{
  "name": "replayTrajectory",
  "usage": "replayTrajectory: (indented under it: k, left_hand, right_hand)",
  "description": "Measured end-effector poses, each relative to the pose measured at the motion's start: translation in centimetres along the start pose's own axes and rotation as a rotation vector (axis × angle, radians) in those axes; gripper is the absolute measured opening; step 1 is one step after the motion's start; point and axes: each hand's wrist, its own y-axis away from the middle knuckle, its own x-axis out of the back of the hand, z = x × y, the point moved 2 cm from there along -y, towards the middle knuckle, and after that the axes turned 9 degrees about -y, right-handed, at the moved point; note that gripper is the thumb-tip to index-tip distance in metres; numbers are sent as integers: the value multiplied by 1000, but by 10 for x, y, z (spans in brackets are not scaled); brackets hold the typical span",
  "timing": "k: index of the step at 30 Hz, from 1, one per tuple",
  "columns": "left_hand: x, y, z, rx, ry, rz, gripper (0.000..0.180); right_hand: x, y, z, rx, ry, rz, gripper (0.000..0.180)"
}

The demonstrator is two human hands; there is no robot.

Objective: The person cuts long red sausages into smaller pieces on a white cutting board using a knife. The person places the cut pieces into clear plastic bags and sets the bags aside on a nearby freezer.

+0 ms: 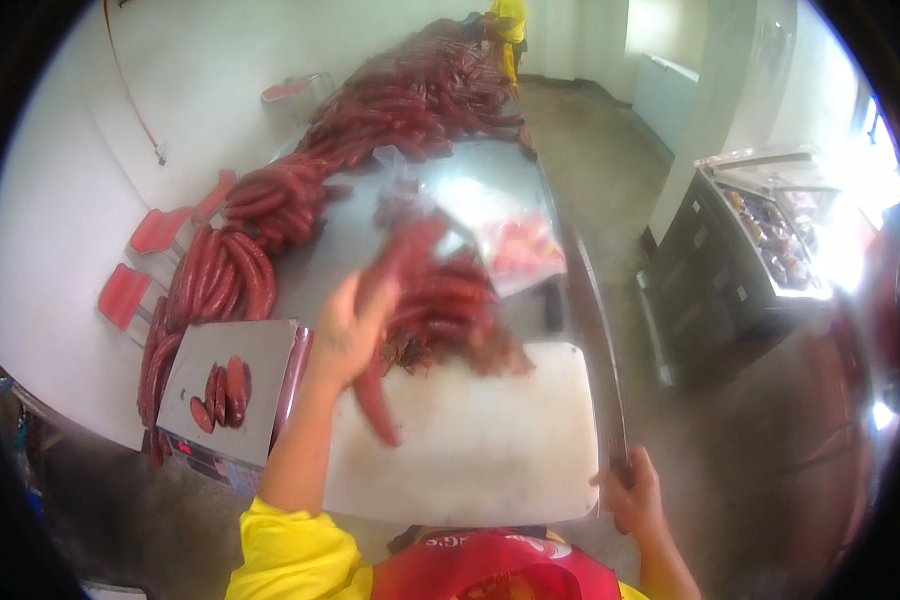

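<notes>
Steel runs the whole length of the table (pixel 355 235) under my view, set against a white wall on my left with bare concrete floor on my right. Nearest me, my yellow sleeve and red apron fill the bottom of the picture.

At the table's near edge lies a white cutting board (pixel 490 440). My right hand (pixel 635 495) sits off the board's near right corner, fingers clamped on the handle of a long knife (pixel 595 340); its blade runs away from me along the table's right edge.

My left hand (pixel 348 335) is raised over the board's far left part, fingers closed on a long red sausage (pixel 375 400) whose lower end hangs down toward the board. The motion blurs it, so I cannot tell how many pieces I hold.

Just left of the board, at the near left corner, stands a scale with a grey square platform (pixel 260 365), and a few short sausage pieces (pixel 222 395) rest on it.

Beyond the board's far edge a loose heap of sausages (pixel 460 300) touches it, with a clear plastic bag (pixel 520 250) of pinkish contents just behind, toward the right edge.

Along the left edge more sausages (pixel 235 270) lie in rows, and red trays (pixel 125 295) hang beside them on the wall side.

Toward the far end a large mound of sausages (pixel 410 100) covers the table, and a person in yellow (pixel 508 30) stands there.

Well apart on the right stands a glass display case (pixel 760 235).
</notes>
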Motion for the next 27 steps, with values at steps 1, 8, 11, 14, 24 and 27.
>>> replayTrajectory:
  k: [1,8,11,14,24,27]
  left_hand:
    - [-1,29,7,-88,-195,-10,49]
    - [-46,188,-25,215,-699,-271,60]
    - [-56,212,-34,326,-527,-116,58]
    - [-59,215,-34,222,-514,-29,52]
    - [-56,207,-33,250,-435,-16,44]
    - [-58,204,-31,284,-493,-25,43]
  right_hand:
    - [5,-1,1,-94,168,-5,23]
    - [4,5,19,141,487,-322,38]
    - [7,14,28,208,749,-410,36]
    - [22,25,29,292,819,-389,35]
    - [5,18,31,531,735,-377,32]
    - [-25,7,33,516,708,-366,32]
